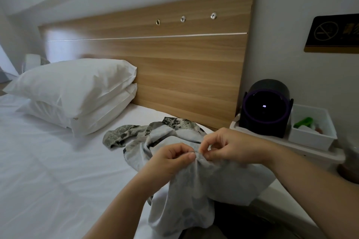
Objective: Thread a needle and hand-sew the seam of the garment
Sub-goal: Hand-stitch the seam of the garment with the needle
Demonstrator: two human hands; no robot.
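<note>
Head view: both forearms reach in from the lower edge and meet over the garment (204, 184). The left forearm rises from the bottom centre, slanting up and to the right. The right forearm comes from the lower right corner, slanting up and to the left.

The left hand (171, 159) is turned with its back to the camera. Its fingers are curled in, and thumb and forefinger pinch a raised fold of the cloth. The right hand (231, 146) sits just beside it, fingertips nearly touching the left's. Its thumb and forefinger are pressed together on the same fold and the other fingers are bent loosely above. A faint bright sliver shows between the two pinches; whether it is the needle is too small to tell.

The garment, grey with a darker print, hangs from the hands down toward the person's lap and trails beyond the hands onto the bed (58, 170). Two stacked pillows (77, 87) lie well to the left of the left hand, against the headboard (174, 64). Beyond the right hand stand a black device (265, 108) and a white box (312, 137).
</note>
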